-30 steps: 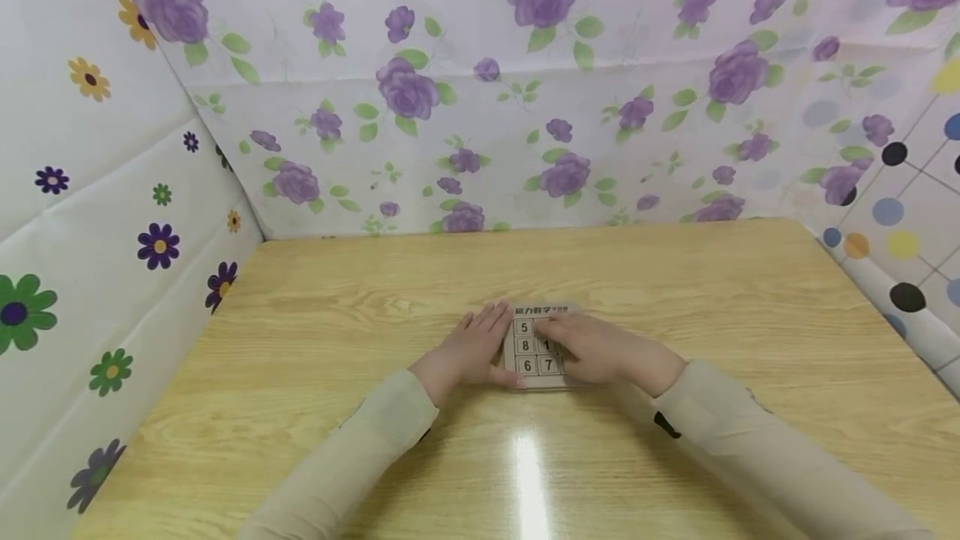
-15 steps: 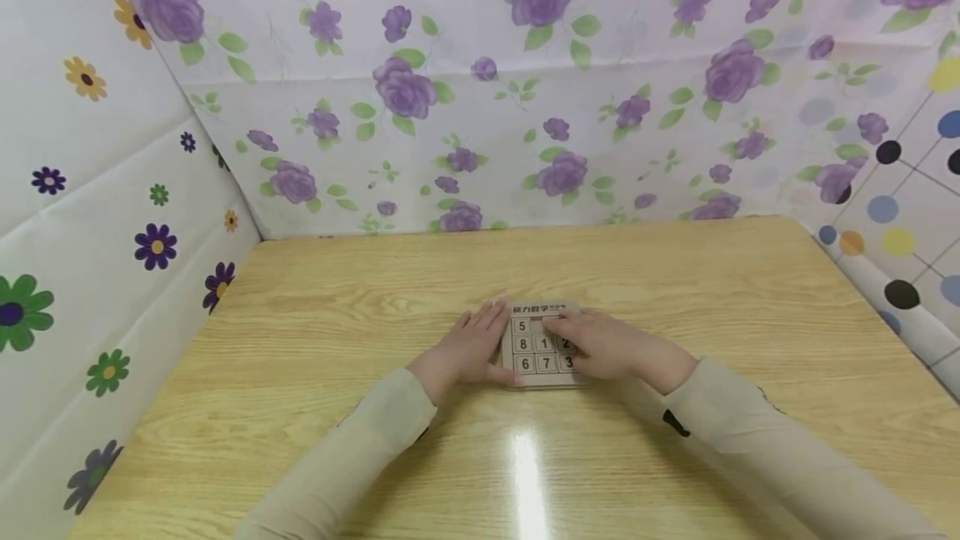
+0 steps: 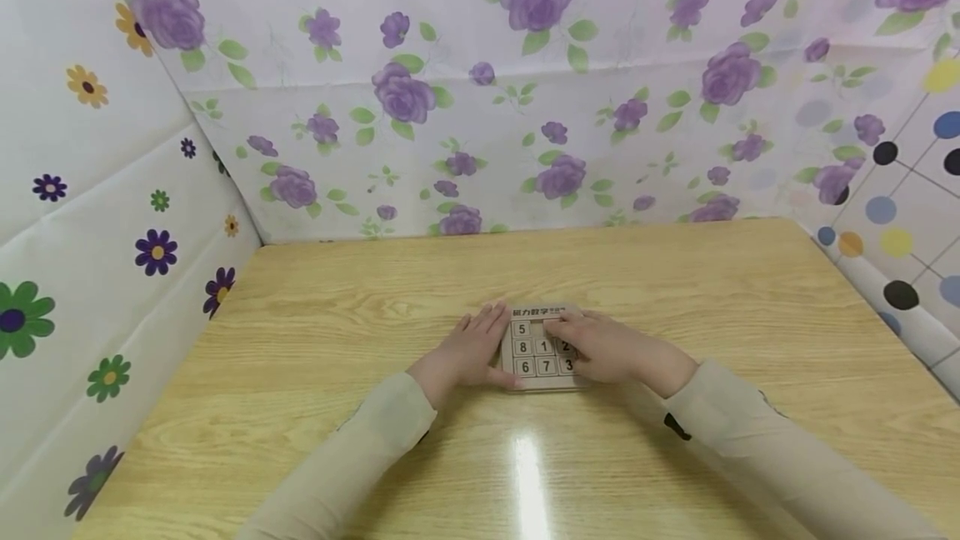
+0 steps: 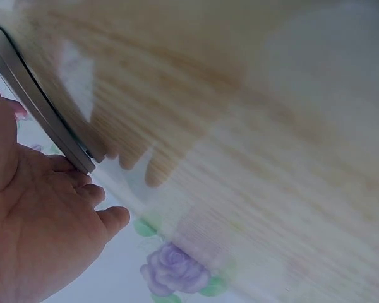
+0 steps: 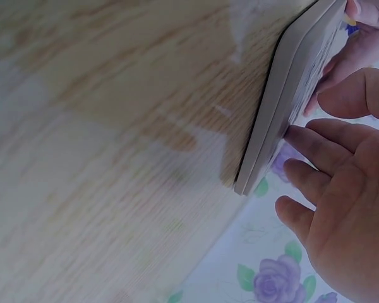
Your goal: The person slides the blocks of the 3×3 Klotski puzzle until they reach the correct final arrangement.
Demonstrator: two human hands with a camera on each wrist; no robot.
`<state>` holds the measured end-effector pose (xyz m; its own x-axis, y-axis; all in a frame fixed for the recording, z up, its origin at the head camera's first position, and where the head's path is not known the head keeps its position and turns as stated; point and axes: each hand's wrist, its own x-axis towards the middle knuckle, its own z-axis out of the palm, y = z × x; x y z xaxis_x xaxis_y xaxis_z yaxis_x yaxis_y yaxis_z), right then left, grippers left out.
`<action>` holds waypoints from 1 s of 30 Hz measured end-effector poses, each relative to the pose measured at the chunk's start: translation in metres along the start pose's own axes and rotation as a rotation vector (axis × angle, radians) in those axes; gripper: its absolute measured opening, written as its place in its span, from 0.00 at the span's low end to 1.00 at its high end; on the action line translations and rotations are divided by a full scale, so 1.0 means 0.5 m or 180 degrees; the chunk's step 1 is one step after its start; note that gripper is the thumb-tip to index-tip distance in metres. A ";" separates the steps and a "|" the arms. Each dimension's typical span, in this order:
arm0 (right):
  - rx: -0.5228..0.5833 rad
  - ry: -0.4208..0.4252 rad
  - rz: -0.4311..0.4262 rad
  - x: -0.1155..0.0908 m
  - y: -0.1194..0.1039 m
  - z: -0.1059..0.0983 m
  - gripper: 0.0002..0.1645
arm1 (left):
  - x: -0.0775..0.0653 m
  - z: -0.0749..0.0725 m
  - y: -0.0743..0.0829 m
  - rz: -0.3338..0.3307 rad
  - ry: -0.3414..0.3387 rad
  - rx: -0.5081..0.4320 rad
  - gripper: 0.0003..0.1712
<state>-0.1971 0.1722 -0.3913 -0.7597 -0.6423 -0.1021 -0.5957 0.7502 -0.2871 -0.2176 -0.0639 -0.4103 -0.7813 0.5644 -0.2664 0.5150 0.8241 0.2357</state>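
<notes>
A flat, pale number slide puzzle lies on the wooden table, dark lettering along its far edge. Its visible tiles show 5 in the far row, 8, 1, 2 in the middle row and 6, 7, 3 in the near row. A gap shows right of the 5; the far right corner of the grid is hidden under fingers. My left hand rests along the puzzle's left side, fingers extended, thumb at the near left corner. From the right, my right hand reaches over the puzzle, its fingertips on the far row beside the gap.
The wooden table spreads around the puzzle, with a bright light streak in front of it. A purple-flowered cloth hangs behind the table. More patterned cloths flank it on the left and right.
My right hand has shifted slightly to the right, uncovering the gap right of the 5 and the 2 and 3 tiles. My left hand stays in place.
</notes>
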 end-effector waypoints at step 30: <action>0.0042 -0.0068 0.0110 -0.010 0.013 0.009 0.40 | 0.001 0.002 0.000 -0.0013 -0.0023 -0.0004 0.67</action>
<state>-0.1962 0.1797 -0.3968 -0.7739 -0.6194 -0.1323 -0.5657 0.7699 -0.2955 -0.2175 -0.0635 -0.4115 -0.7809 0.5614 -0.2740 0.5114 0.8264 0.2357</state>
